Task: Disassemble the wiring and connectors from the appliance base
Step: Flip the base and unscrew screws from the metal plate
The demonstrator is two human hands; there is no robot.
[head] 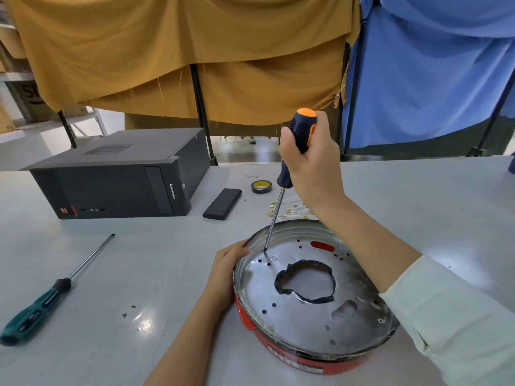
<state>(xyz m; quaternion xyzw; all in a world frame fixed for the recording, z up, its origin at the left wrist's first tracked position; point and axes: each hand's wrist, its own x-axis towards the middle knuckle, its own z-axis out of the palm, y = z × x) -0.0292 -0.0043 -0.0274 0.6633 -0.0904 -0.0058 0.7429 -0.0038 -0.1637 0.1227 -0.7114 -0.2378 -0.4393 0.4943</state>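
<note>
The appliance base [312, 302], a round red-walled shell with a shiny metal floor, sat on the grey counter [139, 274] at about five o'clock in the view, close to the person. A ring of black tape [305, 281] edged the ragged hole in the middle of its floor, and small holes dotted the metal around it.

The right hand [309, 160] was wrapped round the black-and-orange handle of a screwdriver [295, 151], fingers curled tight, thumb up along the grip. The shaft slanted down toward seven o'clock, and its tip met the metal floor at a small hole near the rim at roughly eleven o'clock of the base.

The left hand [227, 270] lay against the base's outer rim at nine o'clock, fingers curved over the edge and holding it.

Beyond the base at twelve o'clock lay loose white wires with brass connectors [289, 211], partly hidden by the right wrist. Farther off stood a roll of black tape [262, 186], a flat black box [222, 203] and a black computer case [119, 176] at ten o'clock. A green-handled screwdriver [47, 296] lay well apart at eight o'clock.
</note>
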